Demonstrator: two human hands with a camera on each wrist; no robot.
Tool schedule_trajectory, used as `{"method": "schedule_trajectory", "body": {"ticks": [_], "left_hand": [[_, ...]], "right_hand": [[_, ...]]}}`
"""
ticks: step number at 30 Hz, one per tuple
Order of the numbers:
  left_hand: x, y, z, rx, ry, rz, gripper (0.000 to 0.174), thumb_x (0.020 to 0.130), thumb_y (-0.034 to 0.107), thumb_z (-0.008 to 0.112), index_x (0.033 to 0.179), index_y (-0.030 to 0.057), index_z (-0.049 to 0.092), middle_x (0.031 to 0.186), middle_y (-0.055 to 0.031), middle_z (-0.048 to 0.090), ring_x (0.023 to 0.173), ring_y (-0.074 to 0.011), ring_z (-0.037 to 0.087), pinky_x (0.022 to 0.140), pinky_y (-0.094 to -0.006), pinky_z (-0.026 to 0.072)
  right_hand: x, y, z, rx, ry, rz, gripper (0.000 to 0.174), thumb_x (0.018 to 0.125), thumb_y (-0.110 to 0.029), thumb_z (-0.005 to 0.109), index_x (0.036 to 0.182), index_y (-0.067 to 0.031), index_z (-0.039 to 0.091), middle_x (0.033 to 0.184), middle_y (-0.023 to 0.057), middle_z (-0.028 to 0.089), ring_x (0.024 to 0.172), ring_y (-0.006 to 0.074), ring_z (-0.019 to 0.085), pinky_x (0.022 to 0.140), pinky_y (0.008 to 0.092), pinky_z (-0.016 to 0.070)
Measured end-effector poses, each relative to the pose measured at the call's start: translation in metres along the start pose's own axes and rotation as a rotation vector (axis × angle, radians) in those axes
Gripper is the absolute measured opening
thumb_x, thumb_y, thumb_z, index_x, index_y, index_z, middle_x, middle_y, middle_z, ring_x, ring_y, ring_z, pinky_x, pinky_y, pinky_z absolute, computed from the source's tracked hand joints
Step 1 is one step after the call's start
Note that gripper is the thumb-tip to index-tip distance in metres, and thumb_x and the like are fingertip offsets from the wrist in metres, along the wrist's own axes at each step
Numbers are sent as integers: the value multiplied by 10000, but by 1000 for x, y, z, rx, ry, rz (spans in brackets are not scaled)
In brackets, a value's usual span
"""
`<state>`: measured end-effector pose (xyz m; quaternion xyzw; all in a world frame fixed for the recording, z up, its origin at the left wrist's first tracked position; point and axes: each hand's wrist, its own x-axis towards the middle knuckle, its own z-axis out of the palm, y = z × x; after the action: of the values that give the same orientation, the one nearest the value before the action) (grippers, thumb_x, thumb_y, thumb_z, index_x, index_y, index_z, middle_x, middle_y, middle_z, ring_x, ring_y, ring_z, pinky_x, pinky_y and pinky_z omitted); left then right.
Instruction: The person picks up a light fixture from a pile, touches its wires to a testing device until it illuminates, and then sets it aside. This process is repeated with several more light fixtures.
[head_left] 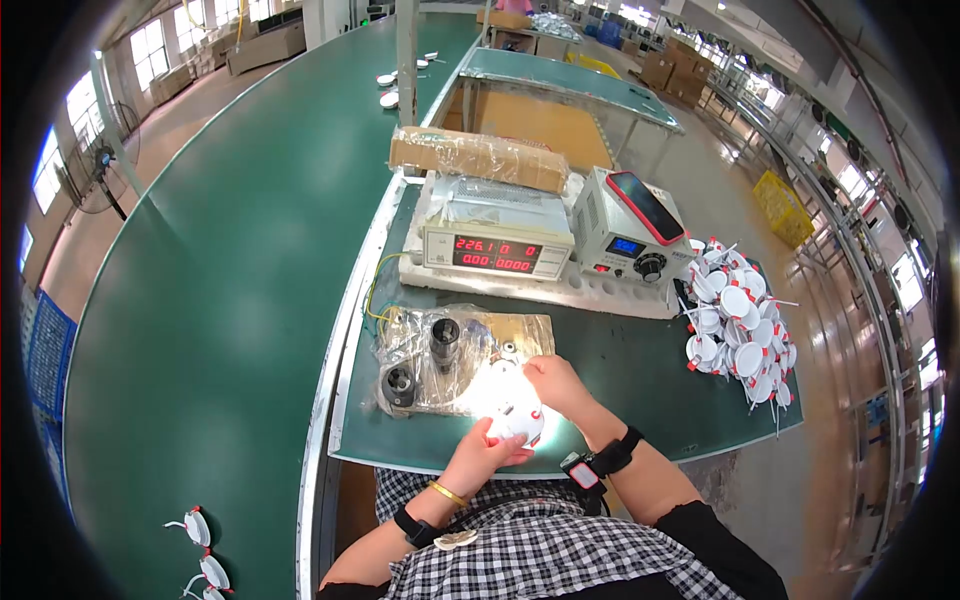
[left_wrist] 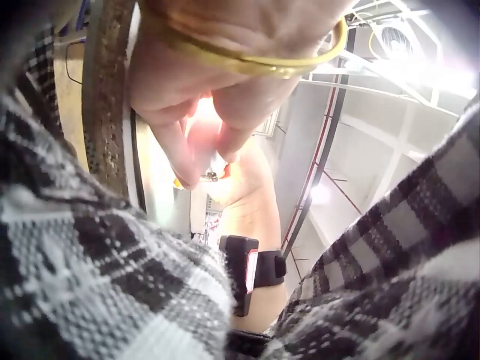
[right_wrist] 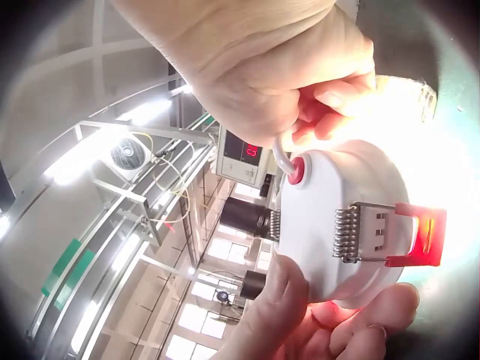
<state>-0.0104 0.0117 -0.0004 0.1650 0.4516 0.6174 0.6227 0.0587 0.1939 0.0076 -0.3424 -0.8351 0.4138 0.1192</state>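
Now, downlight point(head_left: 517, 422) face-down, spring clip point(right_wrist: 390, 232) sideways, rim in grip of left hand point(head_left: 487, 455), wire point(right_wrist: 279, 154) in pinch of right hand point(head_left: 557, 383).

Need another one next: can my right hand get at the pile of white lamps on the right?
Probably yes: nothing stands on the green table between the right hand and the pile, though it pinches a wire on the lit lamp.
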Motion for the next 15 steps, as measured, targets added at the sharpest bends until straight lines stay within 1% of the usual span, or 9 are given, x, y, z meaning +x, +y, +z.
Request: {"method": "schedule_trajectory", "body": {"ticks": [1, 2, 3, 5, 9, 11, 13, 15], "left_hand": [[1, 1, 1, 26, 17, -2, 352, 918, 99, 576, 1179, -57, 398, 1122, -175, 580, 926, -230, 652, 799, -298, 557], [1, 0, 0, 34, 16, 9, 352, 918, 99, 576, 1179, -57, 398, 1122, -175, 580, 926, -230, 652, 799, -298, 557], [2, -1, 0, 39, 20, 15, 350, 915, 106, 584, 1163, -63, 404, 1096, -178, 591, 915, -230, 656, 772, -295, 567], [2, -2, 0, 45, 16, 17, 353, 914, 124, 595, 1146, -70, 414, 1060, -176, 605, 903, -227, 659, 735, -285, 576], [3, -7, -1, 49, 25, 51, 333, 927, 153, 579, 1120, -80, 441, 1056, -176, 605, 904, -223, 658, 725, -284, 576], [5, -12, -4, 74, 59, 47, 311, 955, 157, 526, 1157, -65, 446, 1093, -158, 600, 913, -223, 657, 789, -293, 564], [5, -14, -4, 75, 59, 44, 314, 960, 168, 517, 1157, -68, 451, 1097, -157, 600, 910, -219, 657, 792, -294, 564], [5, -16, -5, 77, 59, 41, 319, 965, 178, 508, 1157, -70, 455, 1101, -157, 599, 907, -215, 657, 795, -296, 564]], "right_hand": [[-1, -2, -1, 1, 6, -11, 281, 872, -180, 528, 716, 54, 529, 565, 136, 490, 522, 158, 431, 525, 362, 395], [-1, -4, -4, -33, -25, 21, 279, 860, -203, 520, 743, 46, 566, 657, 185, 548, 620, 273, 520, 597, 399, 436], [-1, -7, -5, -68, -55, 52, 289, 848, -226, 513, 770, 38, 602, 749, 235, 607, 717, 387, 609, 668, 436, 477], [-1, -7, -6, -59, -44, 53, 289, 847, -227, 514, 768, 37, 602, 745, 236, 605, 714, 388, 608, 665, 438, 476], [0, -2, -3, -41, -36, 56, 292, 848, -231, 514, 770, 35, 605, 749, 239, 606, 717, 396, 607, 665, 445, 476], [0, -4, -4, -67, -32, 43, 292, 848, -233, 515, 773, 34, 607, 754, 241, 606, 721, 398, 607, 667, 446, 477], [-1, -3, -3, -92, -28, 31, 292, 849, -235, 516, 777, 33, 608, 759, 242, 607, 726, 401, 608, 669, 447, 478], [0, 2, 1, -73, 34, -29, 288, 863, -211, 529, 738, 44, 575, 617, 207, 551, 527, 292, 541, 549, 404, 436]]}}
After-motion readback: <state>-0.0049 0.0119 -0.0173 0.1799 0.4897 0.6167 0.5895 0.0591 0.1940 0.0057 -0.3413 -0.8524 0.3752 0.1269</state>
